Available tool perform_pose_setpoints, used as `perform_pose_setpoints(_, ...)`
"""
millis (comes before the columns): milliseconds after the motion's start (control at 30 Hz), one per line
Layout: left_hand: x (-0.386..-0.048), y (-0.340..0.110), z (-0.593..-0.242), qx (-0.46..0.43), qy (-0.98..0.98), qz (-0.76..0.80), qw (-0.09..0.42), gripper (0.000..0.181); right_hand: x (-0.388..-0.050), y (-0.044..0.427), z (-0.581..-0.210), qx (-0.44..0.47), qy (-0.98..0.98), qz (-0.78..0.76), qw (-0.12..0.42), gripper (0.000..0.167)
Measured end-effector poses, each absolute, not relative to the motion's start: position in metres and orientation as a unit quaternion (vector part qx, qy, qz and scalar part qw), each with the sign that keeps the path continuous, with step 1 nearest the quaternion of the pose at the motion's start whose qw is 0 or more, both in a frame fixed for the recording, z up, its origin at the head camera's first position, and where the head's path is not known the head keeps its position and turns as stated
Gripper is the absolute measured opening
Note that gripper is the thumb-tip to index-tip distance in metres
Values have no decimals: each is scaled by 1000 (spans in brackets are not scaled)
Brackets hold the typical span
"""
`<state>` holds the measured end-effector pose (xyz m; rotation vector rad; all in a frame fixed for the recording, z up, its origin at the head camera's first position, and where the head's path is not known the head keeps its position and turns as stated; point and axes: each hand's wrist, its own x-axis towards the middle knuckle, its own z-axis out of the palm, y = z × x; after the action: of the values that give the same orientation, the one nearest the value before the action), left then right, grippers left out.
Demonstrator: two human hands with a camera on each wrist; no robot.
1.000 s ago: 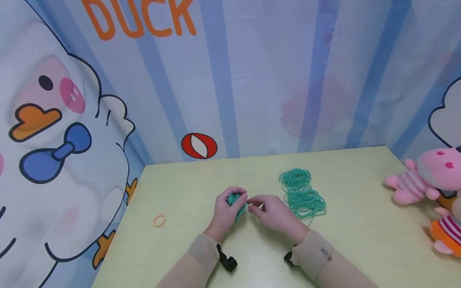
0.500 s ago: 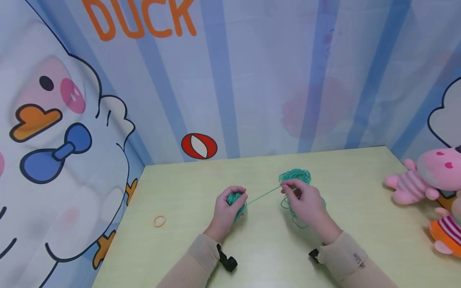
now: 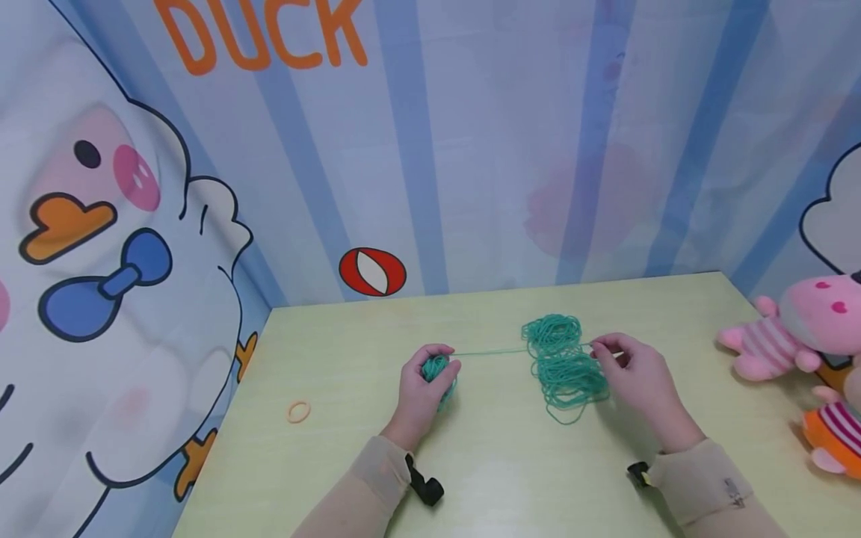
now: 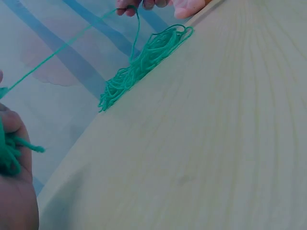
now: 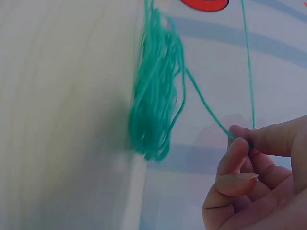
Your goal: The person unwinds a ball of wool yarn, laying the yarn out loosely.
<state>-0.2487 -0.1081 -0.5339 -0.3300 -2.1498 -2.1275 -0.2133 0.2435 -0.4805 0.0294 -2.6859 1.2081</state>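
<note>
In the head view my left hand (image 3: 418,392) grips a small wound bundle of green yarn (image 3: 436,368), fingers curled round it. A short loose end of that bundle (image 4: 9,153) sticks out in the left wrist view. From the bundle a taut strand (image 3: 489,353) runs right to my right hand (image 3: 640,381), which pinches it between thumb and fingertips. Below and left of the right hand lies a loose heap of green yarn (image 3: 570,377) in two joined clumps. The right wrist view shows another length of yarn (image 5: 206,106) passing from the heap up to the pinching fingers (image 5: 235,155).
An orange ring (image 3: 299,412) lies on the pale table (image 3: 350,359) at left. Pink plush toys (image 3: 773,344) sit at the right edge. A printed cloth backdrop (image 3: 484,149) rises behind the table. Black straps with small devices (image 3: 425,482) are on both wrists.
My right hand has moved right, away from the left hand, drawing the strand out long and taut over the heap. The left hand keeps its grip and has barely moved.
</note>
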Motion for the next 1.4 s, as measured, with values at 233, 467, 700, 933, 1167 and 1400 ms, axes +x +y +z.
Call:
perform_pose_setpoints(233,-250,-107,-537,-112,-688,-714,63,32,-216,265,-491,-33,-929,369,20,41)
perform_pose_setpoints(467,-249,-108,-534,-115,-696,-706,60,29,-218,253,-493,-13,-943,333,4,41)
perform_pose_setpoints(700,-249,-109,-533,-119,-704,-698,47,28,-216,190,-485,95,-916,382,81,38)
perform_pose_setpoints(933,-249,-107,-533,-135,-706,-694,40,28,-218,124,-487,168,-888,427,3,48)
perform_pose_setpoints(1167,-250,-107,-535,-143,-707,-692,35,27,-221,100,-485,170,-887,429,-3,25)
perform_pose_setpoints(1400,-251,-107,-537,-120,-707,-696,24,28,-219,118,-483,133,-876,458,69,21)
